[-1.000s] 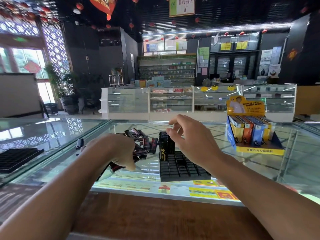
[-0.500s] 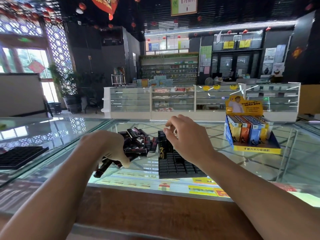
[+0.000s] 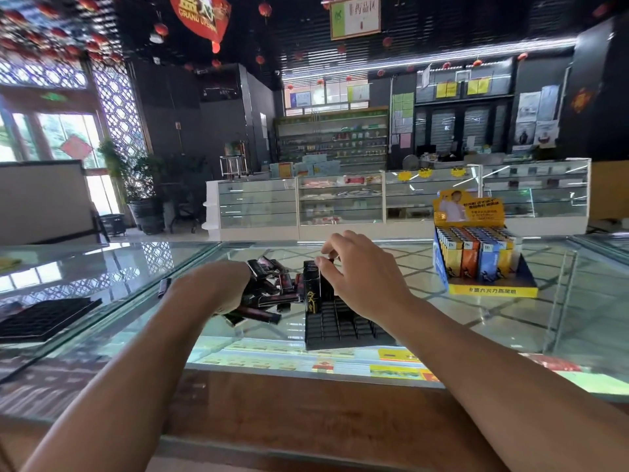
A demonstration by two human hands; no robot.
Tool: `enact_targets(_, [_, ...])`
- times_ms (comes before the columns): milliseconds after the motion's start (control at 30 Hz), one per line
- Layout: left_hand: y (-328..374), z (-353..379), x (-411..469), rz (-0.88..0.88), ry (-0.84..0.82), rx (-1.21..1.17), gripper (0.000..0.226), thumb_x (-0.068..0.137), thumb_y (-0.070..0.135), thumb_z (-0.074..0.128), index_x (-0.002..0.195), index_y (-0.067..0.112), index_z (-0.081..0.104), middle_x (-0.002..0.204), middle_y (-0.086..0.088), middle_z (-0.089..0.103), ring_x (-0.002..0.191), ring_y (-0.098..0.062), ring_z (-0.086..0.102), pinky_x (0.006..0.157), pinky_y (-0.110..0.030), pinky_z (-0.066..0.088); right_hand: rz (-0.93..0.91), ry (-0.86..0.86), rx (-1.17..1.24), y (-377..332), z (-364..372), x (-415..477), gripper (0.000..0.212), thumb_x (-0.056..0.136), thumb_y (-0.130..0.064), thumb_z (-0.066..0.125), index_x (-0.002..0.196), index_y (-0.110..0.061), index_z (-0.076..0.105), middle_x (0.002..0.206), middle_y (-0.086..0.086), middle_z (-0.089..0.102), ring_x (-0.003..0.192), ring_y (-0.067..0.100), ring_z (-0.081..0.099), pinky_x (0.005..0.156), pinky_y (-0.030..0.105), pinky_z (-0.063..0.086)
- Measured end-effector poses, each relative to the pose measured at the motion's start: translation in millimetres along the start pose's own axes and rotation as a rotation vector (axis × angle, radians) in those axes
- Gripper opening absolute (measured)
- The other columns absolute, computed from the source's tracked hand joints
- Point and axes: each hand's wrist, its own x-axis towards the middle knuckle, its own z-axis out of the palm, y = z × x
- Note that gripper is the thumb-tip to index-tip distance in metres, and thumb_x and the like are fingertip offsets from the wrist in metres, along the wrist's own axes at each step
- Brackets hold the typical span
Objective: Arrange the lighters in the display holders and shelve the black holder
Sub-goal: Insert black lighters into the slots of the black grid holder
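Lighters (image 3: 269, 294) heaped left of black holder (image 3: 340, 325)

A red hanging banner (image 3: 200, 15) above the shop reads "GRAND OPENING", partly cut off. Right of the banner, the framed ceiling sign (image 3: 355, 16) carries Chinese characters.

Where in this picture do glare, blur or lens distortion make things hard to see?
Head view: window reflections glare on the glass counter top; the wide lens bows the edges; the loose dark lighters under the left hand are slightly soft; the right hand over the black grid holder stays fairly sharp.
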Motion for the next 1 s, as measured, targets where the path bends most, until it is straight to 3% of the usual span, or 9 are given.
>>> enact_targets(100, [-9,0,11,-0.002,0.207,-0.067,0.033,0.094,-0.006,0.050,0.118,0.013,0.062,0.114,-0.007,0.069,0.100,-0.022,0.064,0.092,-0.041,0.056,0.005,-0.006,0.004,0,0,1,0.025,0.107,-0.045,0.050,0.116,-0.024,0.063,0.107,-0.010,0.064,0.097,0.012,0.059,0.076,0.035,0.052])
enact_targets(167, [-5,-3,12,0.043,0.232,-0.132,0.032,0.095,-0.002,0.054,0.122,0.012,0.061,0.112,-0.005,0.069,0.101,-0.022,0.064,0.092,-0.044,0.056,0.007,-0.009,0.011,0,0,0,0.024,0.107,-0.044,0.051,0.115,-0.025,0.062,0.107,-0.011,0.064,0.098,0.012,0.060,0.079,0.036,0.053])
enact_targets(300, [4,-2,5,0.162,-0.018,-0.275,0.021,0.093,0.008,0.057,0.114,0.011,0.056,0.095,-0.002,0.066,0.084,-0.018,0.063,0.075,-0.034,0.057,0.022,-0.010,0.033,1,-1,0,0.021,0.106,-0.042,0.053,0.114,-0.025,0.063,0.107,-0.011,0.064,0.096,0.011,0.061,0.079,0.036,0.054])
enact_targets(433, [3,4,3,0.198,-0.210,-0.210,0.046,0.081,0.017,0.078,0.119,0.021,0.052,0.105,0.000,0.065,0.091,-0.019,0.066,0.075,-0.035,0.057,0.022,-0.012,0.039,1,-2,0,0.021,0.106,-0.042,0.053,0.114,-0.025,0.063,0.106,-0.012,0.064,0.093,0.010,0.061,0.078,0.035,0.055])
enact_targets(567, [9,11,10,0.181,-0.113,-0.152,0.049,0.080,0.013,0.075,0.120,0.023,0.049,0.103,0.005,0.062,0.092,-0.017,0.061,0.075,-0.034,0.052,0.027,-0.016,0.047,2,-2,0,0.020,0.106,-0.041,0.054,0.112,-0.025,0.063,0.106,-0.012,0.064,0.091,0.011,0.062,0.077,0.037,0.056])
enact_targets(700, [19,13,13,0.141,-0.079,-0.054,0.024,0.084,0.016,0.059,0.108,0.016,0.056,0.094,0.000,0.065,0.087,-0.017,0.063,0.075,-0.033,0.058,0.023,-0.023,0.054,3,-2,0,0.018,0.106,-0.040,0.054,0.110,-0.026,0.062,0.106,-0.012,0.064,0.088,0.010,0.063,0.075,0.039,0.058])
enact_targets(833, [23,10,12,0.137,0.015,0.055,0.006,0.084,0.022,0.056,0.090,0.021,0.058,0.085,0.004,0.066,0.082,-0.012,0.063,0.074,-0.030,0.052,0.023,-0.019,0.053,4,-1,0,0.016,0.106,-0.041,0.055,0.108,-0.027,0.062,0.105,-0.013,0.063,0.087,0.009,0.063,0.075,0.038,0.058])
enact_targets(1000, [15,17,16,0.165,0.065,0.048,0.018,0.086,0.040,0.062,0.095,0.024,0.058,0.085,0.008,0.066,0.083,-0.010,0.063,0.087,-0.036,0.054,0.021,-0.018,0.049,7,1,1,0.016,0.106,-0.041,0.055,0.108,-0.027,0.063,0.105,-0.014,0.063,0.085,0.008,0.064,0.075,0.037,0.058])
